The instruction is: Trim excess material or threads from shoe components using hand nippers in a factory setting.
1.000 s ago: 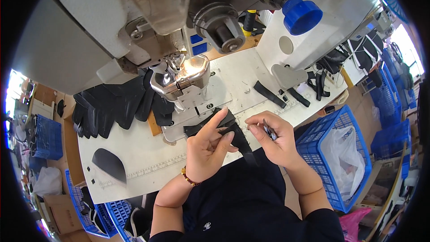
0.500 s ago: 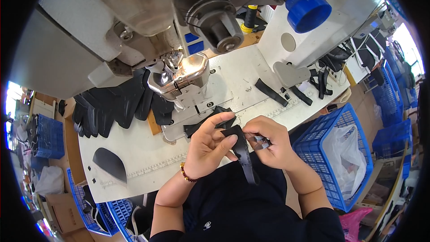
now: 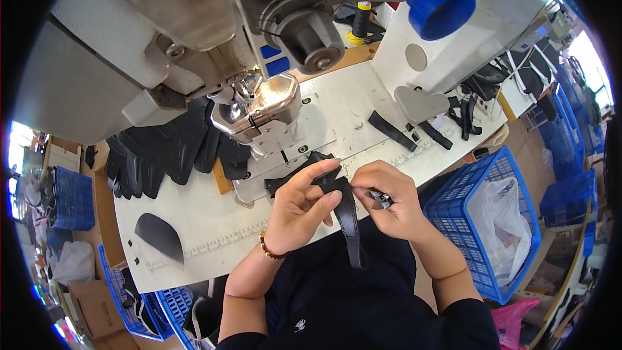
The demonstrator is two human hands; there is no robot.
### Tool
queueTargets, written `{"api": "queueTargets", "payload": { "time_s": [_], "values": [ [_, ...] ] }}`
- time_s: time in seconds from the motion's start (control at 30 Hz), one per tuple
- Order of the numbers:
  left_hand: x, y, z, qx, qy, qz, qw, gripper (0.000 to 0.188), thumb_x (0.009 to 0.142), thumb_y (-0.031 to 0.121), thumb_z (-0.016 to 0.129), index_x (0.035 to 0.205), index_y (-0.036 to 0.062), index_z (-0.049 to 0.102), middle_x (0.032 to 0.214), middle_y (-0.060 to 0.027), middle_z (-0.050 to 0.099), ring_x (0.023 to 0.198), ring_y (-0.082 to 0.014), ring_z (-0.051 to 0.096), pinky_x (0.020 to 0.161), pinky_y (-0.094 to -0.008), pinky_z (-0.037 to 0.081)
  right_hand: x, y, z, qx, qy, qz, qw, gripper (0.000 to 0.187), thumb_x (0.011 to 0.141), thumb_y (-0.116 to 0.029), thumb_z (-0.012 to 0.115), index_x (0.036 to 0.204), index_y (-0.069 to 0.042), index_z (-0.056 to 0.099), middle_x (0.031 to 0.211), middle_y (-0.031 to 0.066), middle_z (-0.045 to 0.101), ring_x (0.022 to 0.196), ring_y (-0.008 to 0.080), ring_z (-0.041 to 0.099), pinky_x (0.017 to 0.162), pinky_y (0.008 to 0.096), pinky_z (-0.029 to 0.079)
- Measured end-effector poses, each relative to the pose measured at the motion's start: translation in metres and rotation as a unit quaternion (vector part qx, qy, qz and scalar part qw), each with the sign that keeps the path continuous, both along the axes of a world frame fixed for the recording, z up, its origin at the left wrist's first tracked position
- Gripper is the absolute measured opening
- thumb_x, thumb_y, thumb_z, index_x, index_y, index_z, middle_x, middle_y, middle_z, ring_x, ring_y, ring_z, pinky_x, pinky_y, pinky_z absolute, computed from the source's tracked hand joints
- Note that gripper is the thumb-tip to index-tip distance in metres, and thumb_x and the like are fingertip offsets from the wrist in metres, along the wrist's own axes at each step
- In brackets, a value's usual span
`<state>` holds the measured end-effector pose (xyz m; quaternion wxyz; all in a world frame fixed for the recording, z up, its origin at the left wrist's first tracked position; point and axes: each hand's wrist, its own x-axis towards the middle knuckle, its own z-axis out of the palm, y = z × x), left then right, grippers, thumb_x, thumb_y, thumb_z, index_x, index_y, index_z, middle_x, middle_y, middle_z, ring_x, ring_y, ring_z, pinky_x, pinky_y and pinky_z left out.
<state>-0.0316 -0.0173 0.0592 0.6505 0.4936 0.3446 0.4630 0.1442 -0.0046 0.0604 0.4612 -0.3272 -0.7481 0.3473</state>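
My left hand (image 3: pixel 295 217) pinches the upper end of a black stitched leather strip (image 3: pixel 348 223) between thumb and fingers. The strip's lower end hangs down in front of my dark shirt. Close against its right edge is my right hand (image 3: pixel 396 204), fingertips pinched together beside the strip. Tucked into that palm are small metal thread snips (image 3: pixel 381 199), mostly covered by my fingers. Whether the right fingertips grip a thread is too small to tell. Behind my left fingers, more black pieces (image 3: pixel 278 185) lie on the white table (image 3: pixel 220 240).
Over the table looms a sewing machine (image 3: pixel 259 107) with its lamp lit. Black cut pieces (image 3: pixel 162 152) are heaped at left, near a rounded dark piece (image 3: pixel 159 238). Black strips (image 3: pixel 392 131) lie at right. A blue crate (image 3: pixel 447 217) with a white plastic bag (image 3: pixel 499 227) stands by my right arm.
The strip's lower end has swung a little to the left. My right hand has turned slightly, and the snips now sit more upright and closer within the palm.
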Motion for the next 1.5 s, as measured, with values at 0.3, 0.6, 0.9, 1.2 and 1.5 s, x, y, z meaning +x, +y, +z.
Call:
{"api": "queueTargets", "payload": {
  "time_s": [0.3, 0.6, 0.9, 1.2, 1.5],
  "values": [
    [-0.001, 0.006, -0.012, 0.052, -0.007, 0.052, 0.997, 0.041, 0.078, 0.001, 0.054, 0.116, -0.0045, 0.04, 0.08, -0.0104, 0.061, 0.062, -0.0075, 0.055, 0.055, -0.0172, 0.044, 0.01, 0.018, -0.021, 0.048, -0.057, -0.174, 0.982, 0.025, 0.058, 0.008, 0.053, 0.082, -0.001, 0.053, 0.077, 0.0114, 0.052, 0.061, 0.0197, 0.051, 0.054, 0.0254, 0.041],
    [0.002, 0.013, -0.017, -0.005, -0.101, 0.114, 0.988, 0.031, 0.077, -0.004, 0.051, 0.108, -0.0055, 0.045, 0.101, -0.0135, 0.053, 0.087, -0.0155, 0.055, 0.076, -0.0261, 0.049, 0.015, -0.023, 0.006, 0.067, 0.076, -0.214, 0.972, 0.012, 0.065, -0.001, 0.064, 0.073, -0.001, 0.054, 0.064, 0.0063, 0.052, 0.051, 0.0098, 0.045, 0.047, 0.0205, 0.035],
    [0.001, 0.014, -0.028, -0.086, -0.142, 0.072, 0.984, 0.023, 0.08, 0.004, 0.054, 0.102, -0.0033, 0.053, 0.094, -0.0095, 0.057, 0.082, -0.0138, 0.056, 0.075, -0.0252, 0.048, 0.0, -0.02, -0.001, -0.349, 0.094, 0.111, 0.926, 0.024, 0.091, -0.021, 0.031, 0.098, 0.0, 0.042, 0.062, 0.0042, 0.049, 0.045, 0.0065, 0.042, 0.043, 0.0199, 0.036],
    [0.005, 0.012, -0.024, -0.038, -0.091, 0.128, 0.987, 0.021, 0.08, 0.002, 0.053, 0.1, -0.0029, 0.053, 0.09, -0.0106, 0.059, 0.076, -0.0138, 0.058, 0.064, -0.0238, 0.051, 0.0, -0.016, -0.001, -0.377, 0.073, 0.108, 0.917, 0.027, 0.09, -0.019, 0.032, 0.101, 0.003, 0.045, 0.062, 0.0051, 0.051, 0.04, 0.0067, 0.046, 0.038, 0.0188, 0.038],
    [0.006, 0.011, -0.023, -0.03, -0.09, 0.12, 0.988, 0.021, 0.079, 0.002, 0.053, 0.1, -0.0029, 0.053, 0.089, -0.0104, 0.059, 0.075, -0.014, 0.059, 0.063, -0.0239, 0.051, -0.001, -0.015, -0.004, -0.38, 0.07, 0.114, 0.915, 0.026, 0.09, -0.019, 0.034, 0.102, 0.001, 0.046, 0.06, 0.0044, 0.05, 0.039, 0.0061, 0.045, 0.036, 0.0187, 0.036]
  ]
}}
